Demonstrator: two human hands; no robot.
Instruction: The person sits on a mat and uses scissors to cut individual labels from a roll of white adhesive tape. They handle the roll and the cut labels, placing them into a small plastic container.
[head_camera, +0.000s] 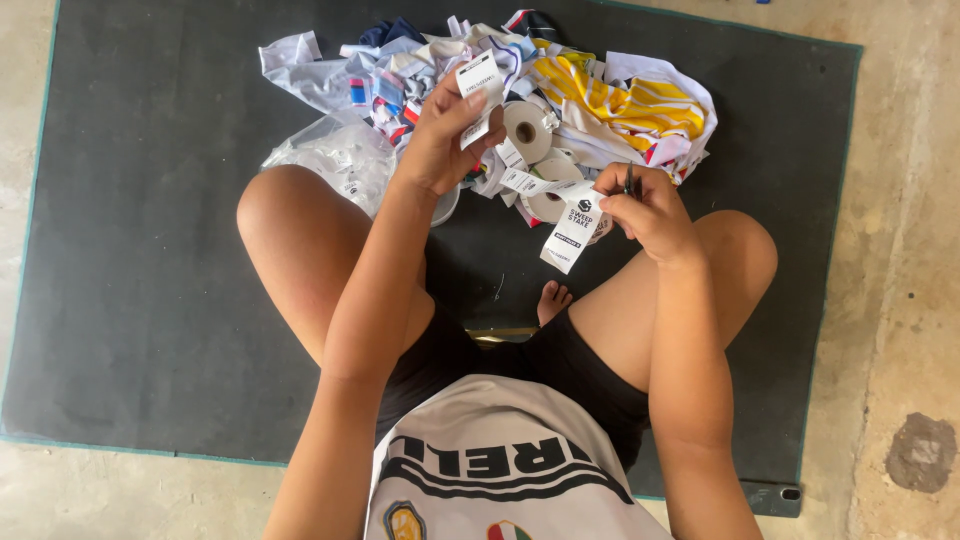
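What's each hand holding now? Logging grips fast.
Left hand: closed on a white label.
Right hand: closed on a label strip and a thin dark tool.

The person wears a white jersey (505, 470) at the bottom centre of the frame, crossed by a curved black band with large white lettering and two small crest badges below it. Black shorts (530, 365) show above the jersey. Both arms are bare to the hands, the legs are bare, and a bare foot (551, 299) sits mid-frame.
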